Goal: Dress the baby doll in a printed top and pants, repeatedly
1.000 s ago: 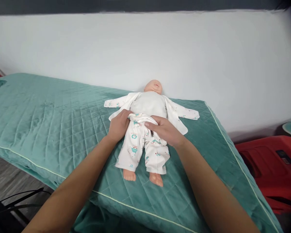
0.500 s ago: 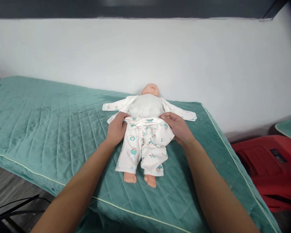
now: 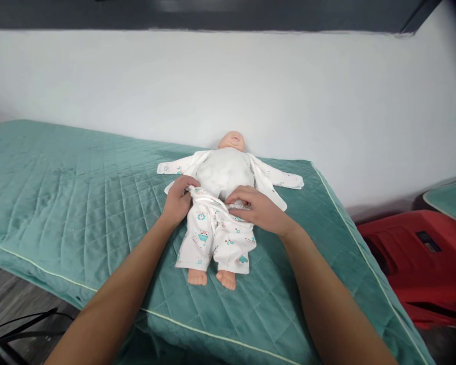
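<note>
A baby doll (image 3: 231,140) lies on its back, feet toward me, on a green quilted cover. Its white torso shows between the spread halves of an open white printed jacket (image 3: 287,179). White printed pants (image 3: 203,235) cover its legs, leaving both feet bare. At the waistband's left side, my left hand (image 3: 178,200) is closed on the fabric. My right hand (image 3: 260,209) pinches the waistband right of the middle, thumb and fingers on either side of the gathered edge. The fingertips of my left hand are partly hidden by cloth.
The green quilted cover (image 3: 79,203) spreads far to the left and ends at a piped edge in front and on the right. A white wall (image 3: 213,76) rises behind the doll. A red plastic case (image 3: 421,253) stands at the right, and black straps lie low at the left.
My right hand has shifted from the right side of the waistband toward its middle, pulling it down and uncovering the jacket's right flap. My left hand stays at the left side.
</note>
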The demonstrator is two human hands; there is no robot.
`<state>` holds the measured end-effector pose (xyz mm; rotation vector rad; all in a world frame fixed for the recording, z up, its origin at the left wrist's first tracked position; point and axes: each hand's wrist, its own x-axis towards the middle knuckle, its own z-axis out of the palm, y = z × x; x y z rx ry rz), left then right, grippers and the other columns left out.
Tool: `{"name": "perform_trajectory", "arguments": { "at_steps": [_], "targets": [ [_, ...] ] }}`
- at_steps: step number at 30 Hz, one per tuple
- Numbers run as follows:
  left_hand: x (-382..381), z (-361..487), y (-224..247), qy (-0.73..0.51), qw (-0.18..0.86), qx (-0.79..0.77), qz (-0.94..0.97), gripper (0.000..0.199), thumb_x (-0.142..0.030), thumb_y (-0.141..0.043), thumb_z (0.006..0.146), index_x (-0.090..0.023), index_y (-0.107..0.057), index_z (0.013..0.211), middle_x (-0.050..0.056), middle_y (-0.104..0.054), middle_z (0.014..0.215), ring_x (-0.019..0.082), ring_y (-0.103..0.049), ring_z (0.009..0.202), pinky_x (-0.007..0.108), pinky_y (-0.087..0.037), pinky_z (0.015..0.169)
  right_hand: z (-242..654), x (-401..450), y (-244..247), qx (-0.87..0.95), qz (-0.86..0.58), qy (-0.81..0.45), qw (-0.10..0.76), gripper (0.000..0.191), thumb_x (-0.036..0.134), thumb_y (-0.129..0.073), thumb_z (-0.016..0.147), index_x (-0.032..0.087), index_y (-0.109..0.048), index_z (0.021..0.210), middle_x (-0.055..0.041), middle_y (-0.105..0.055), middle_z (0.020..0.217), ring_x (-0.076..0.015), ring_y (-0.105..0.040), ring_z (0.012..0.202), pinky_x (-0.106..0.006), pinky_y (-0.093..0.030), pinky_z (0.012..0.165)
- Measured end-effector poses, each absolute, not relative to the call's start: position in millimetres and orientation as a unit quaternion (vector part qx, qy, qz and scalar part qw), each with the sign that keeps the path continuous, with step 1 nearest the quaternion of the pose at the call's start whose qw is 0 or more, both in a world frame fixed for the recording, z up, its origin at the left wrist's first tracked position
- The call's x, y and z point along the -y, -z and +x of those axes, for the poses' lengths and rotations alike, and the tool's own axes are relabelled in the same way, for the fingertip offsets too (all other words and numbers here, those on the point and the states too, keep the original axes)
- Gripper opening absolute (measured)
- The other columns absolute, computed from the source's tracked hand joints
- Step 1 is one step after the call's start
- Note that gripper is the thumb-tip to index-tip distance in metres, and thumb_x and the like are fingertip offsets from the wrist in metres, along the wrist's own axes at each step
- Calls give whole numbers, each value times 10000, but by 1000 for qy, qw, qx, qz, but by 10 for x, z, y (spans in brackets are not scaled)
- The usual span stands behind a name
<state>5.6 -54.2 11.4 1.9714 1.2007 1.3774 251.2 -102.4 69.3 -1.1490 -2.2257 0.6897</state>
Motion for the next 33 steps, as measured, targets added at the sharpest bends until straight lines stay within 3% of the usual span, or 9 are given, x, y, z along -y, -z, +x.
{"name": "perform_trajectory", "arguments": {
  "at_steps": [3,9,12,14,17,20,24,27,33],
  "targets": [
    [605,58,-167,-508,230,-404,725,225,-157,-487,762,-189,-652,912,55,-635,1032,203,-576,1015,352,-444,974,2502,1033,-678,835,-428,-225,263,145,305,-677,824,220,-657,940,-35,-644,992,-203,-550,966,-332,-398,873],
    [702,95,-235,-514,264,-396,713,348,-362,-399,971,-212,-704,898,62,-656,1010,217,-589,1032,371,-441,990,2455,1057,-653,825,-465,-189,260,163,276,-685,782,216,-538,817,-6,-574,874,-183,-501,859,-304,-372,791],
    [681,128,-223,-498,258,-425,711,298,-407,-507,942,-215,-707,831,44,-632,931,201,-584,944,349,-463,919,2443,1057,-654,815,-472,-196,271,197,264,-670,787,217,-483,742,10,-540,799,-168,-475,807,-295,-354,748],
    [667,155,-226,-472,246,-415,738,213,-396,-612,886,-219,-730,890,41,-604,948,200,-566,951,345,-460,902,2446,1055,-652,790,-489,-220,295,194,280,-642,818,217,-477,737,22,-517,762,-155,-460,761,-289,-350,716],
    [672,204,-271,-426,217,-385,790,186,-362,-664,856,-232,-734,970,51,-587,1023,219,-522,1044,369,-419,965,2456,1048,-633,736,-515,-262,353,180,311,-607,860,220,-485,763,39,-480,730,-134,-428,698,-275,-346,669],
    [673,249,-352,-425,199,-367,803,133,-338,-653,869,-211,-688,886,43,-626,1005,220,-512,1048,371,-389,990,2463,1027,-585,691,-510,-301,415,219,350,-622,870,227,-474,766,56,-430,670,-119,-390,634,-263,-325,608],
    [529,270,-432,-469,282,-413,728,137,-341,-639,868,-209,-631,832,-5,-619,807,172,-537,819,300,-425,790,2511,953,-481,628,-512,-358,463,300,443,-702,819,236,-495,752,74,-383,577,-105,-329,534,-260,-274,523],
    [304,271,-396,-521,374,-429,636,176,-356,-680,823,-202,-602,787,-37,-541,658,126,-471,632,252,-367,616,2594,861,-392,564,-520,-409,493,301,493,-737,773,228,-594,791,56,-496,612,-103,-379,539,-256,-292,516],
    [64,284,-140,-590,503,-414,477,280,-392,-765,711,-185,-583,762,-49,-541,644,96,-458,560,220,-363,543,2707,719,-291,396,-500,-483,600,283,421,-778,678,215,-597,750,46,-552,663,-116,-465,607,-254,-371,571]
  ]
}}
